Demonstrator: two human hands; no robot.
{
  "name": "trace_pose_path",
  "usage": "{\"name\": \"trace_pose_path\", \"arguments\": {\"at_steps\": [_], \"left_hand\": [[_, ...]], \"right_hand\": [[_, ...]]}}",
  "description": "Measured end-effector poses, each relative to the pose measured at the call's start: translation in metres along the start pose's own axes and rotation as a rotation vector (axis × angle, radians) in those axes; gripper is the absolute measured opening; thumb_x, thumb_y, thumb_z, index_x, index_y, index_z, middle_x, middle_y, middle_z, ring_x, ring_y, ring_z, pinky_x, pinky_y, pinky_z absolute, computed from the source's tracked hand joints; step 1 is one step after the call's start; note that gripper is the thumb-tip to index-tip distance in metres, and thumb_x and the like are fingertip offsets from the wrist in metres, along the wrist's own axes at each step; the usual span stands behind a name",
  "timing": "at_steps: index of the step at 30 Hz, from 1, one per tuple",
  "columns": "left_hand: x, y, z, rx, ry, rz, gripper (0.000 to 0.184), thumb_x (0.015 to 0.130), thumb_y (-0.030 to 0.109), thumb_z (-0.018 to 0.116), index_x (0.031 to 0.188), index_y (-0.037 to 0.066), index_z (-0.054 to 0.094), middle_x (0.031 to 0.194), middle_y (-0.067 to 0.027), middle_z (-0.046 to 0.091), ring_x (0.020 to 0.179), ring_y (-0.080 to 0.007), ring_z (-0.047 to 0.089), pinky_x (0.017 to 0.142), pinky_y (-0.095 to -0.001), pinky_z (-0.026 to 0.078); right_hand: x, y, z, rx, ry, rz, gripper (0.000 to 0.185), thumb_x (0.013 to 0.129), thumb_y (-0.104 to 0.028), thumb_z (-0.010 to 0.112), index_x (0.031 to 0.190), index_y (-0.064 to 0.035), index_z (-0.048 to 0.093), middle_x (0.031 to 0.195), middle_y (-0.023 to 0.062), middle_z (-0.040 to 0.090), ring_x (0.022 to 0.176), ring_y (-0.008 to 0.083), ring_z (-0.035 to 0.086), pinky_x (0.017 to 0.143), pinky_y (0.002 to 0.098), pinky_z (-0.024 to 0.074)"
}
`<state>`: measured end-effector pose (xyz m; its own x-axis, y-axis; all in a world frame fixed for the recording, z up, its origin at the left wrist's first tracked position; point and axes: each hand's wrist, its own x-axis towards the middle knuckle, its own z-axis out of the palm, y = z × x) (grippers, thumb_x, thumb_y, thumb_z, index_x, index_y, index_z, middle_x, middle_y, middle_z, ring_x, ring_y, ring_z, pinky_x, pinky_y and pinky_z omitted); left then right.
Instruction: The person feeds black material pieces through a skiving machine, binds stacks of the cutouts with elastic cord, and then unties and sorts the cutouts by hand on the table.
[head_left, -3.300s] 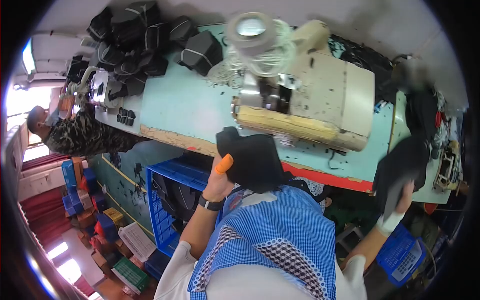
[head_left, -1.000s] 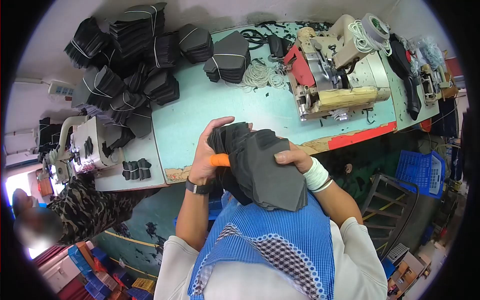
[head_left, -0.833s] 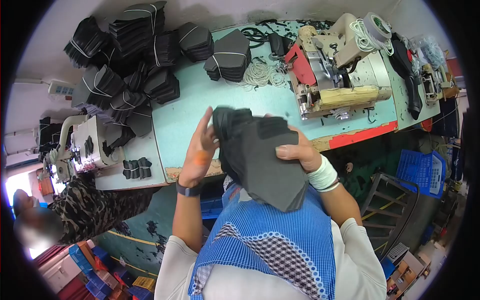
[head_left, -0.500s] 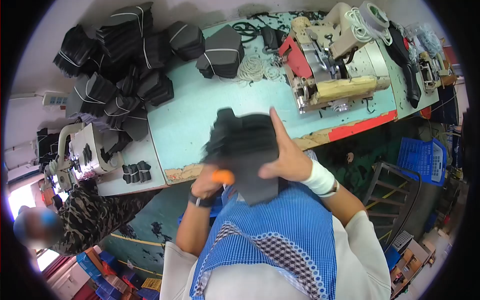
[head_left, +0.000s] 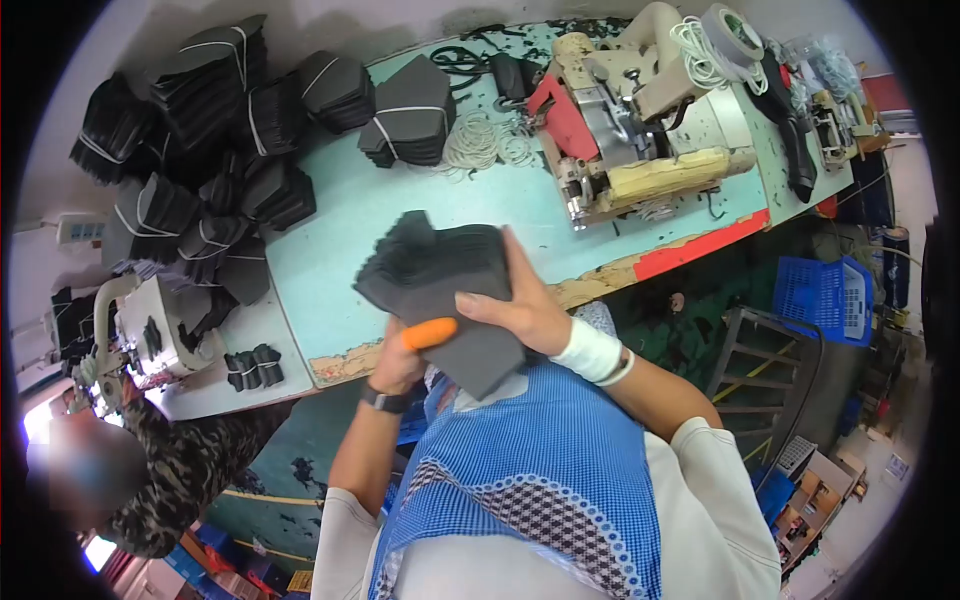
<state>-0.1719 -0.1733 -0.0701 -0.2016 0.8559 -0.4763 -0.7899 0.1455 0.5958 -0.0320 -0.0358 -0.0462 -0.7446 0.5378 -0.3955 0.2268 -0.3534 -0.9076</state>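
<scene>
A thick stack of dark grey cut pieces (head_left: 450, 300) is held between both hands over the table's front edge. My left hand (head_left: 408, 352), with an orange cover on its thumb, grips the stack's lower left side. My right hand (head_left: 525, 310), white wrapping round the wrist, clasps its right side, thumb on top. The stack's edges fan slightly at the upper left. The fingers beneath it are hidden. Beyond it on the table lie a tied bundle of grey pieces (head_left: 408, 115) and a coil of white bands (head_left: 472, 142).
A sewing machine (head_left: 640, 130) stands on the light green table (head_left: 330, 240). Many tied bundles (head_left: 205, 80) are piled at the back left. A person in camouflage (head_left: 190, 470) works at another machine (head_left: 150, 330). Blue crates (head_left: 820, 300) and a metal rack (head_left: 765, 380) are at the right.
Both hands now hold the stack, which has shifted left and turned; my left hand had come off it and gripped it again. The view has swung, so table and machine appear further left.
</scene>
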Motion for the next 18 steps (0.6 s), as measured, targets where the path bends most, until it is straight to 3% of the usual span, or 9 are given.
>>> {"name": "trace_pose_path", "arguments": {"at_steps": [1, 2, 4, 6, 7, 8, 10, 14, 18], "left_hand": [[-0.001, 0.012, -0.001, 0.099, 0.025, 0.035, 0.056, 0.076, 0.005, 0.069, 0.128, -0.003, 0.048, 0.125, -0.0122, 0.056, 0.112, -0.0227, 0.056, 0.094, -0.0365, 0.048], [-0.004, 0.026, -0.003, 0.200, 0.053, 0.066, 0.060, 0.075, 0.005, 0.071, 0.129, -0.002, 0.047, 0.126, -0.0123, 0.055, 0.113, -0.0230, 0.056, 0.094, -0.0368, 0.048], [-0.005, 0.058, -0.003, 0.424, 0.058, 0.248, 0.073, 0.067, 0.008, 0.079, 0.130, -0.002, 0.044, 0.125, -0.0137, 0.054, 0.112, -0.0242, 0.055, 0.094, -0.0382, 0.047], [-0.006, 0.085, -0.021, 1.192, 0.239, 0.460, 0.088, 0.055, 0.009, 0.084, 0.130, 0.001, 0.039, 0.119, -0.0153, 0.054, 0.110, -0.0293, 0.053, 0.094, -0.0424, 0.044], [-0.005, 0.087, -0.032, 1.786, 0.421, 0.514, 0.096, 0.046, 0.013, 0.084, 0.129, -0.001, 0.036, 0.110, -0.0161, 0.051, 0.104, -0.0334, 0.050, 0.092, -0.0442, 0.039], [-0.001, 0.081, -0.044, 1.775, 0.431, 0.511, 0.096, 0.046, 0.013, 0.084, 0.129, -0.001, 0.036, 0.110, -0.0161, 0.051, 0.104, -0.0334, 0.050, 0.092, -0.0442, 0.039], [0.004, 0.072, -0.064, 2.111, 0.422, 0.228, 0.099, 0.043, 0.017, 0.082, 0.128, -0.005, 0.035, 0.107, -0.0161, 0.048, 0.100, -0.0348, 0.047, 0.089, -0.0427, 0.038], [0.012, 0.076, -0.069, 2.119, 0.458, 0.122, 0.096, 0.045, 0.019, 0.080, 0.126, -0.006, 0.035, 0.110, -0.0170, 0.048, 0.103, -0.0345, 0.047, 0.091, -0.0421, 0.038], [0.017, 0.082, -0.076, 2.150, 0.489, 0.329, 0.095, 0.047, 0.019, 0.080, 0.127, -0.006, 0.034, 0.118, -0.0192, 0.046, 0.112, -0.0362, 0.045, 0.098, -0.0435, 0.035]], "right_hand": [[0.008, 0.009, 0.003, -0.074, 0.084, -0.157, 0.104, 0.077, -0.049, 0.072, 0.137, 0.0190, 0.022, 0.132, 0.0295, 0.041, 0.128, 0.0317, 0.039, 0.107, 0.0357, 0.0310], [0.020, 0.010, -0.005, -0.086, 0.090, -0.155, 0.104, 0.077, -0.049, 0.072, 0.137, 0.0190, 0.022, 0.132, 0.0295, 0.041, 0.128, 0.0317, 0.039, 0.107, 0.0357, 0.0310], [0.056, 0.007, -0.027, -0.093, -0.107, 0.087, 0.053, 0.086, -0.029, 0.066, 0.124, 0.0055, 0.054, 0.113, 0.0160, 0.062, 0.102, 0.0213, 0.061, 0.088, 0.0316, 0.0471], [0.084, 0.027, -0.043, -0.711, 0.297, -0.208, 0.027, 0.085, -0.023, 0.065, 0.099, 0.0003, 0.068, 0.095, 0.0152, 0.068, 0.078, 0.0218, 0.067, 0.072, 0.0316, 0.0518], [0.104, 0.042, -0.053, -0.742, 0.358, -0.234, 0.024, 0.083, -0.020, 0.065, 0.097, -0.0006, 0.068, 0.091, 0.0163, 0.067, 0.079, 0.0268, 0.065, 0.072, 0.0356, 0.0519], [0.122, 0.053, -0.059, -0.773, 0.412, -0.263, 0.021, 0.081, -0.017, 0.064, 0.096, -0.0015, 0.068, 0.087, 0.0174, 0.066, 0.080, 0.0319, 0.064, 0.071, 0.0395, 0.0520], [0.144, 0.056, -0.053, -0.849, 0.366, -0.333, 0.020, 0.081, -0.016, 0.064, 0.097, -0.0032, 0.067, 0.088, 0.0168, 0.065, 0.079, 0.0330, 0.064, 0.070, 0.0407, 0.0520], [0.182, 0.052, -0.030, -1.119, 0.332, -0.392, 0.020, 0.081, -0.015, 0.063, 0.099, -0.0068, 0.067, 0.090, 0.0156, 0.063, 0.078, 0.0350, 0.063, 0.068, 0.0440, 0.0517], [0.196, 0.061, -0.023, -1.152, 0.332, -0.470, 0.017, 0.081, -0.016, 0.063, 0.096, -0.0080, 0.067, 0.087, 0.0131, 0.061, 0.076, 0.0332, 0.063, 0.065, 0.0419, 0.0522]]}}
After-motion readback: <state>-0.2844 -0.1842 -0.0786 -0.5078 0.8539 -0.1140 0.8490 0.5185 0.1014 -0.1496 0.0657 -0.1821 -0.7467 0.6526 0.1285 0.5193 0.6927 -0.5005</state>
